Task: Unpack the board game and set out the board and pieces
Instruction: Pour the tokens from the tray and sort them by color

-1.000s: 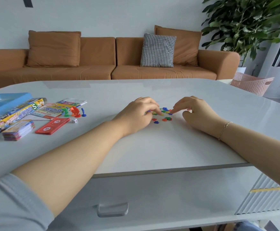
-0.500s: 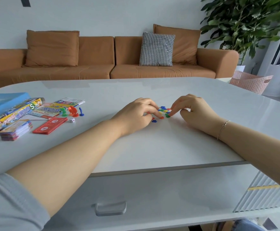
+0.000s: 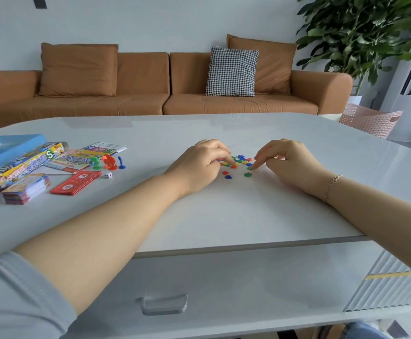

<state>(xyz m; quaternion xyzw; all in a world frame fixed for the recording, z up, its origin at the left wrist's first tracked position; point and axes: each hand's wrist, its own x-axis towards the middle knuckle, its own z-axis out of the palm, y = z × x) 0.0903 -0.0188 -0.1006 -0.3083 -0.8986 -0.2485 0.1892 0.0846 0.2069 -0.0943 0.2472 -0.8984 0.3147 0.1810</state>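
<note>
Small coloured tokens (image 3: 238, 163) lie scattered mid-table (image 3: 224, 216) between both hands: left hand (image 3: 199, 167) curled, fingertip pressing a red one, right hand (image 3: 290, 162) loosely curled, grip on nothing evident, forefinger touching the nearer green token (image 3: 249, 168).

Both forearms reach forward over the table (image 3: 224, 216) and angle inward, so the two hands lie close together but apart. The left hand (image 3: 199, 165) rests knuckles up, its fingers curled down and its fingertips (image 3: 231, 162) pressed onto the table on its inner side. The right hand (image 3: 290, 160) lies just beside it, wrist low, its fingers bent and its forefinger tip (image 3: 254, 166) touching down toward the left grip. A thin bracelet (image 3: 332, 184) circles the right wrist. A grey sleeve (image 3: 16, 297) covers the left upper arm.
</note>
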